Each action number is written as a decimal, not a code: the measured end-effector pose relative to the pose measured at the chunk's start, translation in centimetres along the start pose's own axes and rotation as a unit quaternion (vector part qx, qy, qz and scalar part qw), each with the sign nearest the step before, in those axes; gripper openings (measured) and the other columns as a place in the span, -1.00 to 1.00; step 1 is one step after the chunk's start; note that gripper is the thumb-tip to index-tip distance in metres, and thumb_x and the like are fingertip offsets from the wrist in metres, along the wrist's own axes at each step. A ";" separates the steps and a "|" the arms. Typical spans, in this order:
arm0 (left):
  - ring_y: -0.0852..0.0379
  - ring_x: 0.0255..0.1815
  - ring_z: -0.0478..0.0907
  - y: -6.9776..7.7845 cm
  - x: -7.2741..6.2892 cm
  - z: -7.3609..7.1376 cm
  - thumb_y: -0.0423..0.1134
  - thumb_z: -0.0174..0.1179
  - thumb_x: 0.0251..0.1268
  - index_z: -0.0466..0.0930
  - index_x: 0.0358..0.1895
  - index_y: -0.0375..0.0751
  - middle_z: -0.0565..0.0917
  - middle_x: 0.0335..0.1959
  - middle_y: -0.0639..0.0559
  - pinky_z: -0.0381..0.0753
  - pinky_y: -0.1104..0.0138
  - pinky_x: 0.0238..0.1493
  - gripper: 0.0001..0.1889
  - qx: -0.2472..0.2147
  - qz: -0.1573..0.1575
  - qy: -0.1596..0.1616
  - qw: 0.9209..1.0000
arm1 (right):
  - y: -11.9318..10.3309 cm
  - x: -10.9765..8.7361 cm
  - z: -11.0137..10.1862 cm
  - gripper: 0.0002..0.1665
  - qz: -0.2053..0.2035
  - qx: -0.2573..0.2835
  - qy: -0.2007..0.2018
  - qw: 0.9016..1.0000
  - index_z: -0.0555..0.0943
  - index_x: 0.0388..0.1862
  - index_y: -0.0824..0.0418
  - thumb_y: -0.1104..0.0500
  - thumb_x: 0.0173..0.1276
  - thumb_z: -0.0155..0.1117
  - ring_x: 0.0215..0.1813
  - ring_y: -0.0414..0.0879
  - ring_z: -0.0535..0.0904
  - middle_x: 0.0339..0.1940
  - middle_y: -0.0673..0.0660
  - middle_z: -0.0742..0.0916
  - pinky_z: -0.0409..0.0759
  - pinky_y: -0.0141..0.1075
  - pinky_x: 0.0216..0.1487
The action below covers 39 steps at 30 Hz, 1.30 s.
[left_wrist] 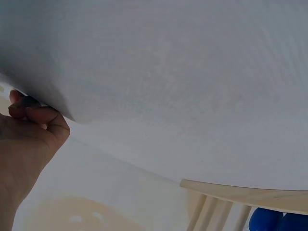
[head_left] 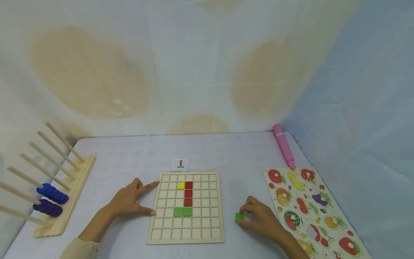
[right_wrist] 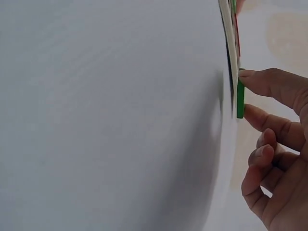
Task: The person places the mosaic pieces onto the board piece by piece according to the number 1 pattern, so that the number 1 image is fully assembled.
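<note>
A wooden grid board (head_left: pixel 211 223) lies on the table. On it sit a yellow rounded tile (head_left: pixel 180 185), several red square tiles (head_left: pixel 188 193) in a column, and two green square tiles (head_left: pixel 178 212) below them. My left hand (head_left: pixel 129 201) touches the board's left edge with its spread thumb and index finger, the other fingers bent. Right of the board, my right hand (head_left: pixel 258 217) pinches a green square tile (right_wrist: pixel 240 94) between thumb and index finger, held on edge in the right wrist view. A small pattern card (head_left: pixel 180 164) lies just behind the board, printed with a matching coloured figure.
At the left stands a wooden peg rack (head_left: pixel 76 192) with blue beads (head_left: pixel 53 193) on two pegs. A fruit puzzle board (head_left: pixel 310 205) covers the right side. Touching its far edge is a pink pen-shaped object (head_left: pixel 284 145). Fabric walls surround the table.
</note>
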State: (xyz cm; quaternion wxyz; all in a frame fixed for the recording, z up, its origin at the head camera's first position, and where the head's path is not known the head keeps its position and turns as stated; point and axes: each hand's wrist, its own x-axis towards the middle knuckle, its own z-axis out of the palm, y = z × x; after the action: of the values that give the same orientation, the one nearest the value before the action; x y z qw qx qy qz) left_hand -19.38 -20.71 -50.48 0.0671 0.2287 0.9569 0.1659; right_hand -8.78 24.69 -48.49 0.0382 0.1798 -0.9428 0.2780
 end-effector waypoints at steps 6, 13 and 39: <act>0.17 -0.47 0.18 0.1 -0.1 0.0 0.60 0.33 -0.34 0.31 0.47 0.33 0.25 -0.26 0.06 0.16 0.37 -0.47 0.11 -0.004 0.002 0.003 1.000 | -1.7 1.5 0.4 -0.78 -0.002 0.034 -0.031 0.999 0.70 -0.37 0.01 0.09 0.04 0.60 -0.30 -0.33 0.40 -0.39 -0.16 0.47 0.45 -0.44 -0.26; 0.17 -0.47 0.18 0.1 -0.1 0.1 0.58 0.34 -0.34 0.31 0.47 0.30 0.25 -0.27 0.06 0.16 0.37 -0.47 0.11 -0.007 0.001 0.004 1.000 | -4.0 3.4 1.7 -0.77 -0.031 0.038 -0.060 0.997 0.72 -0.34 0.04 0.07 0.04 0.59 -0.36 -0.30 0.36 -0.39 -0.09 0.47 0.39 -0.49 -0.34; 0.16 -0.47 0.20 0.2 0.1 0.0 0.61 0.32 -0.38 0.32 0.46 0.33 0.26 -0.24 0.05 0.17 0.36 -0.45 0.12 -0.005 -0.011 0.000 1.000 | -7.6 8.1 6.2 -0.73 -0.096 -0.062 -0.060 0.992 0.77 -0.30 0.10 0.01 0.06 0.59 -0.39 -0.38 0.31 -0.36 -0.16 0.49 0.37 -0.54 -0.32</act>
State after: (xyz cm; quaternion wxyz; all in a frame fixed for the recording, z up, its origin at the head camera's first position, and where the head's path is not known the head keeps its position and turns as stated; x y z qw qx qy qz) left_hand -19.35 -20.53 -50.37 0.0701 0.2177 0.9586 0.1695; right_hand -13.40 12.88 -48.41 0.0192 0.2829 -0.9374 0.2024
